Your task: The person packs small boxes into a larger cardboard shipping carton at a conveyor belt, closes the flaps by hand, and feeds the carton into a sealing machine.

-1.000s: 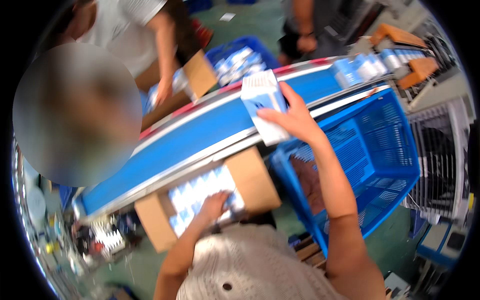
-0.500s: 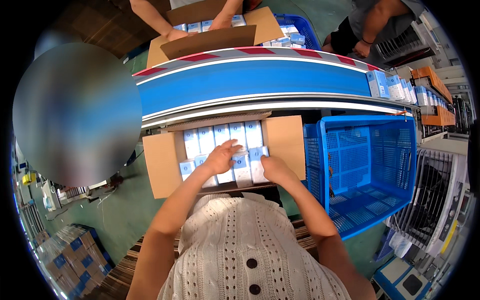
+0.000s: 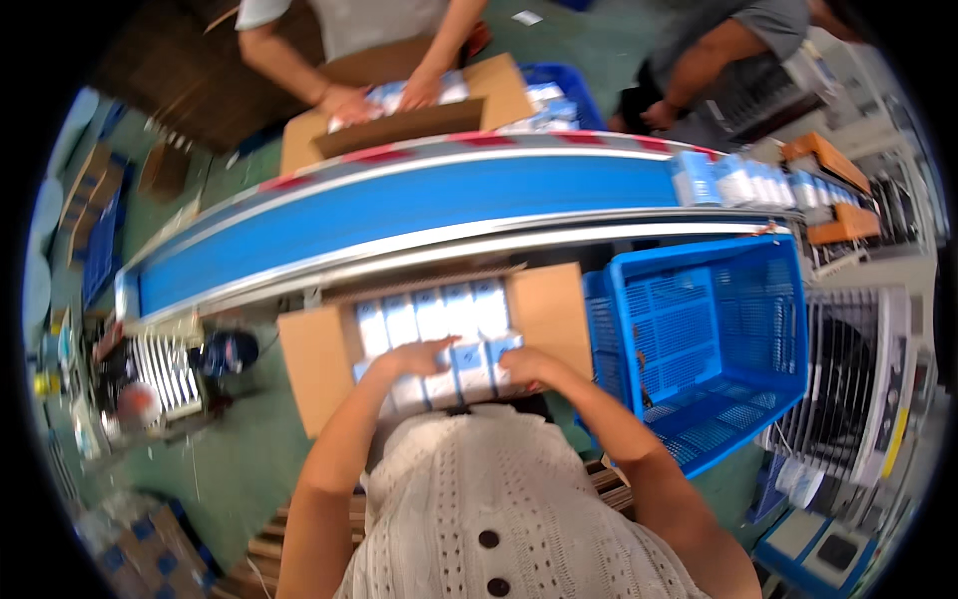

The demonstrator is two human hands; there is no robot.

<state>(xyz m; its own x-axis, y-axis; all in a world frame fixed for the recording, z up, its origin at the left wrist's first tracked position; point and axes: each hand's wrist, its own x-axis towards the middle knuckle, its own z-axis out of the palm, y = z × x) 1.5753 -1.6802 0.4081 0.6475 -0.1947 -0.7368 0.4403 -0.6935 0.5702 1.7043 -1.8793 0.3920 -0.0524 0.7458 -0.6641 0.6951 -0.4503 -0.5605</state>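
Observation:
An open brown cardboard carton (image 3: 317, 364) lies in front of me, holding two rows of small blue-and-white boxes. The far row (image 3: 430, 311) stands side by side along the back wall. My left hand (image 3: 417, 357) rests with fingers stretched over the tops of the near-row boxes (image 3: 469, 365), partly covering them. At the right end of that row my right hand (image 3: 525, 367) curls its fingers against the last small box (image 3: 501, 351). The lower part of the near row is hidden by my forearms and clothing.
Beyond the carton runs a blue conveyor belt (image 3: 419, 200), with several boxes (image 3: 696, 180) at its right end. A blue plastic crate (image 3: 798, 329) stands right of the carton. Across the belt, a person (image 3: 374, 30) handles another carton (image 3: 504, 95); another person (image 3: 714, 60) is at far right.
The view has shifted, showing more of the belt's left end. My left hand has flattened over the near row; the right stays at its right end. The person opposite still has both hands in their carton.

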